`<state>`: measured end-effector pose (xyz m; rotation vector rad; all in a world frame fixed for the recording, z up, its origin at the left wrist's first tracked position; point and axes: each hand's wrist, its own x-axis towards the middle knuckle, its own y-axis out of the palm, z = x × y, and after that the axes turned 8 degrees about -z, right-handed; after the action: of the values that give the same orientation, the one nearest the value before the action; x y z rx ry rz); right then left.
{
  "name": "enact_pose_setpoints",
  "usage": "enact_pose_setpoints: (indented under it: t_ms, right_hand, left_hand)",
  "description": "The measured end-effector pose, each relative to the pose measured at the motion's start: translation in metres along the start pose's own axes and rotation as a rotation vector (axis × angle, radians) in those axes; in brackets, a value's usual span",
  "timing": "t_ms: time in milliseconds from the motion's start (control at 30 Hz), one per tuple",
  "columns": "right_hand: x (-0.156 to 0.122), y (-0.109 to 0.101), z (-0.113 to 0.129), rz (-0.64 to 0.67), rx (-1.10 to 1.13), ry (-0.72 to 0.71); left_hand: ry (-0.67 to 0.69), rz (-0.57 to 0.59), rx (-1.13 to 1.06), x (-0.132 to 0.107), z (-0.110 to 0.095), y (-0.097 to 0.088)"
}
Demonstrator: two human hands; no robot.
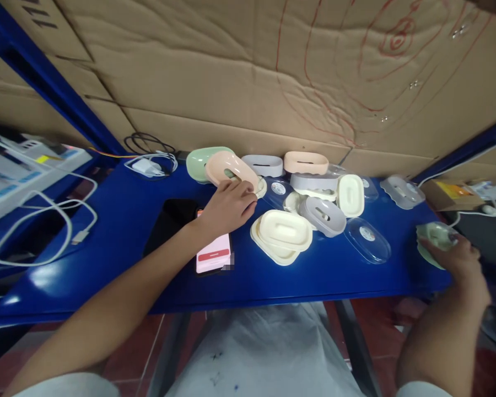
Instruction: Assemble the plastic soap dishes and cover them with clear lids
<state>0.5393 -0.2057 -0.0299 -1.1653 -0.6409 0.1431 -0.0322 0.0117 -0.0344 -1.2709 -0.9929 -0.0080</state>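
Observation:
My left hand (pixel 231 204) is closed at the near edge of a peach soap dish (pixel 227 162), fingers curled over it; its fingertips are partly hidden. This dish leans over a pale green soap dish (pixel 196 165). Far to the right, my right hand (pixel 463 259) is wrapped round a green soap dish with a clear cover (pixel 432 234), slightly blurred, at the table's right end. Between my hands are cream trays (pixel 286 230), a grey slotted soap dish (pixel 323 216), another peach dish (pixel 306 162) and a clear oval lid (pixel 367 240).
The blue table (pixel 119 231) bears a phone with a lit screen (pixel 213 256) and a black flat object (pixel 169 220). A white charger (pixel 146 167) lies at the back. Power strips (pixel 33 171) stand left, and a small carton (pixel 450 193) right. Cardboard (pixel 190 71) walls the back.

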Motion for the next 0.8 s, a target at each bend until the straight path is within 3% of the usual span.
enact_pose_setpoints:
  t_ms: [100, 167, 233, 333, 400, 467, 567, 667, 733, 800]
  right_hand:
    - [-0.018, 0.009, 0.009, 0.012, 0.09, 0.069]
    - [-0.029, 0.006, 0.034, 0.014, 0.19, 0.025]
    - [-0.042, -0.006, 0.07, 0.014, 0.371, -0.111]
    - [-0.07, -0.035, 0.141, 0.034, 0.659, -0.541]
    - [-0.092, -0.054, 0.192, 0.092, 0.781, -0.864]
    - [-0.111, -0.068, 0.241, 0.277, 0.86, -1.151]
    - [-0.131, -0.082, 0.299, 0.544, 0.909, -1.398]
    - [-0.137, -0.088, 0.338, 0.695, 0.99, -1.461]
    - [-0.133, -0.085, 0.356, 0.773, 1.067, -1.401]
    - [-0.125, -0.074, 0.369, 0.76, 1.136, -1.297]
  left_hand:
    - [0.0, -0.004, 0.0, 0.0, 0.001, 0.001]
    - [-0.002, -0.002, -0.005, 0.0, 0.001, 0.002]
    - [-0.012, -0.006, -0.003, 0.0, 0.0, 0.002]
    - [-0.041, -0.048, -0.042, -0.001, -0.008, -0.001]
    - [-0.094, -0.115, -0.182, -0.001, -0.016, -0.004]
    - [-0.189, -0.189, -0.41, 0.0, -0.023, -0.008]
    - [-0.291, -0.238, -0.675, 0.005, -0.024, -0.011]
    - [-0.304, -0.254, -0.638, 0.009, -0.013, -0.01]
    - [-0.343, -0.292, -0.527, 0.008, -0.003, -0.007]
    - [-0.381, -0.314, -0.444, 0.004, 0.004, -0.003]
